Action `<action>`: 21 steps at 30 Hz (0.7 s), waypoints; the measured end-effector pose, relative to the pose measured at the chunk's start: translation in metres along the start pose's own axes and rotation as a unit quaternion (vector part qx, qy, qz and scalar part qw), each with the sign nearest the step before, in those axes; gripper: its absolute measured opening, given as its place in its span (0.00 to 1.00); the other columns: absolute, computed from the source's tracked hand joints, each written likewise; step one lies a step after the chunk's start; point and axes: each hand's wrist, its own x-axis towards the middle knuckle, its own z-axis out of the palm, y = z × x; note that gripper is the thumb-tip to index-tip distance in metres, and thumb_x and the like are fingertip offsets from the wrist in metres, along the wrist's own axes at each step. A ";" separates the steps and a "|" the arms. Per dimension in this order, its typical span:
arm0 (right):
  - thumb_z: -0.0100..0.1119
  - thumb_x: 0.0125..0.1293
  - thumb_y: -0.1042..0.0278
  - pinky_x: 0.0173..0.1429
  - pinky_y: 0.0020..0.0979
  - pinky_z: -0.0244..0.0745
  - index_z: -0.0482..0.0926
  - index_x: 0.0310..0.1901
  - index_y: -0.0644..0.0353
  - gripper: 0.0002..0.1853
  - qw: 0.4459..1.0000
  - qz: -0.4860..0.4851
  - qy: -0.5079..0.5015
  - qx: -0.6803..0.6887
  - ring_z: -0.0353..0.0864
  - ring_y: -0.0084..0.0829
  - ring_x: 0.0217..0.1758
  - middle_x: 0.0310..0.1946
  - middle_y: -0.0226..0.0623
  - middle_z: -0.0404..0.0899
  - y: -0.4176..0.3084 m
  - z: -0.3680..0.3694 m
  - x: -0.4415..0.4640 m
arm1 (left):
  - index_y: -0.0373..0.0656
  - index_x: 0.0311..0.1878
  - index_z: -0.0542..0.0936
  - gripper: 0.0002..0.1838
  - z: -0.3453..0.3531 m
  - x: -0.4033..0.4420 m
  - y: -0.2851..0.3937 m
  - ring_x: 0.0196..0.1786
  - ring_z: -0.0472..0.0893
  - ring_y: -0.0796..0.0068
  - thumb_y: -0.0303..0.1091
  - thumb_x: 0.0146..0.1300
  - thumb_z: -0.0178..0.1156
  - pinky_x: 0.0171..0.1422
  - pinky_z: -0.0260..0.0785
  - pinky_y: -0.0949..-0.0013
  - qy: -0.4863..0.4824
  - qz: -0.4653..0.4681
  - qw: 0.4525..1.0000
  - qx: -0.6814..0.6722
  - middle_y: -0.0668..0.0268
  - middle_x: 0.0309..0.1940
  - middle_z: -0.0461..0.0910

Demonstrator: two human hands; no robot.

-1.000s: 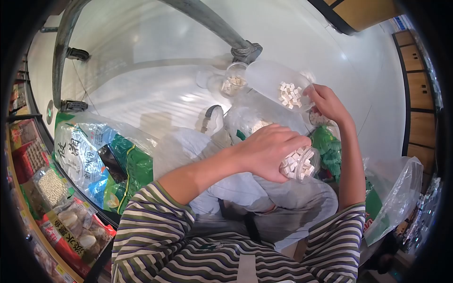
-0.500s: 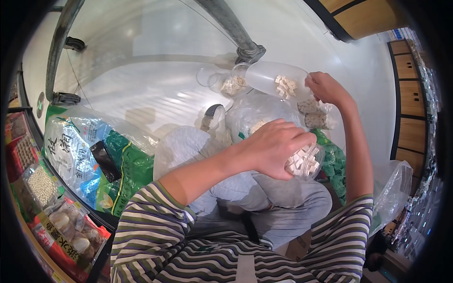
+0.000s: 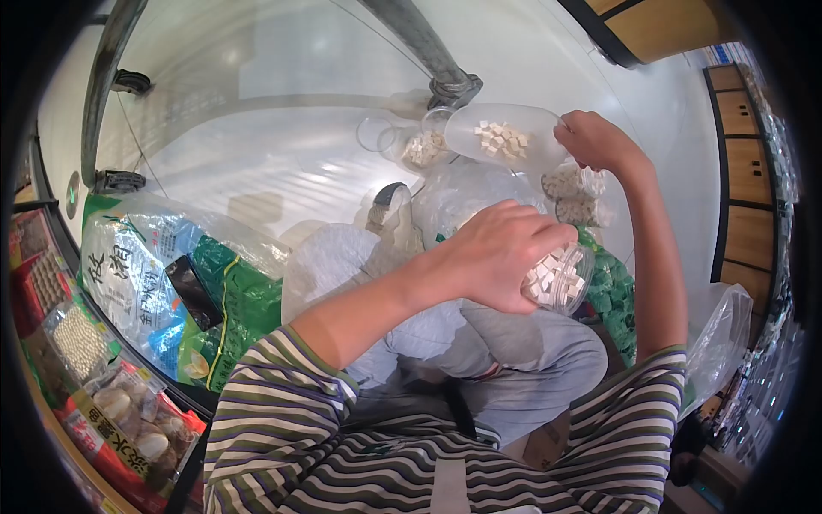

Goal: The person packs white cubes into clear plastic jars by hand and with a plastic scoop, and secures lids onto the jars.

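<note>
My left hand [image 3: 501, 257] is wrapped around a clear jar [image 3: 561, 278], which lies tilted with its round rim to the right. Small white cubes show inside it. My right hand [image 3: 599, 141], fingers closed, grips the right end of a translucent plastic scoop [image 3: 514, 163]. White cubes [image 3: 501, 139] lie in the scoop, above the floor. Beneath and left of the scoop is another clear container with pale cubes [image 3: 424, 149]. A large clear plastic bag [image 3: 479, 188] sits between my hands, partly hidden by my left hand.
Two filled clear jars [image 3: 575, 195] lie right of the bag. Round clear rims or lids [image 3: 377, 135] are on the floor beyond. A metal leg on a caster [image 3: 454, 90] stands ahead. Left, a printed sack [image 3: 137, 274] bears a black phone [image 3: 193, 291]; packaged foods [image 3: 128, 420] line the shelf.
The scoop has tipped slightly, and its cubes have shifted left. My left hand has raised the jar a little and turned it. My right hand has risen slightly.
</note>
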 end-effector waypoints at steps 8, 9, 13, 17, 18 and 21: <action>0.45 0.68 0.61 0.35 0.42 0.80 0.77 0.29 0.70 0.20 1.000 0.017 0.005 -0.004 0.83 0.40 0.25 0.23 0.46 0.82 -0.008 -0.003 -0.003 | 0.42 0.57 0.77 0.39 0.000 0.000 -0.001 0.49 0.82 0.57 0.38 0.35 0.77 0.56 0.72 0.58 -0.001 0.000 1.000 0.006 0.60 0.44 0.82; 0.45 0.68 0.61 0.35 0.41 0.80 0.78 0.30 0.70 0.20 1.000 0.014 0.001 -0.009 0.83 0.40 0.25 0.24 0.46 0.83 -0.008 -0.004 -0.003 | 0.42 0.57 0.77 0.39 0.000 0.001 -0.001 0.49 0.82 0.57 0.38 0.35 0.77 0.56 0.72 0.58 -0.004 0.004 1.000 0.006 0.60 0.44 0.82; 0.44 0.68 0.61 0.38 0.42 0.81 0.81 0.34 0.70 0.20 0.999 0.012 -0.004 -0.030 0.85 0.41 0.27 0.27 0.48 0.85 -0.014 -0.012 -0.007 | 0.43 0.57 0.77 0.40 -0.003 0.003 0.001 0.50 0.81 0.57 0.38 0.35 0.77 0.57 0.71 0.57 -0.019 -0.007 1.000 0.003 0.60 0.45 0.82; 0.45 0.66 0.62 0.43 0.43 0.82 0.84 0.38 0.68 0.19 0.998 0.022 -0.002 -0.056 0.87 0.43 0.33 0.32 0.49 0.86 -0.017 -0.016 -0.010 | 0.43 0.57 0.77 0.40 -0.003 0.002 0.000 0.52 0.81 0.57 0.38 0.35 0.77 0.59 0.71 0.57 -0.016 -0.008 1.000 0.011 0.60 0.47 0.82; 0.46 0.67 0.61 0.44 0.46 0.81 0.83 0.36 0.69 0.19 0.995 -0.001 0.043 -0.085 0.86 0.48 0.35 0.32 0.52 0.85 -0.016 -0.014 -0.008 | 0.43 0.57 0.77 0.40 -0.003 0.002 0.000 0.52 0.81 0.57 0.38 0.35 0.77 0.59 0.71 0.57 -0.017 -0.007 1.000 0.010 0.60 0.47 0.82; 0.47 0.67 0.61 0.47 0.47 0.81 0.84 0.37 0.67 0.18 0.985 -0.015 0.097 -0.142 0.86 0.50 0.40 0.37 0.52 0.86 -0.021 -0.017 -0.013 | 0.43 0.58 0.77 0.40 -0.004 0.002 0.002 0.53 0.81 0.56 0.38 0.35 0.77 0.60 0.71 0.58 -0.026 -0.016 1.000 0.006 0.60 0.48 0.82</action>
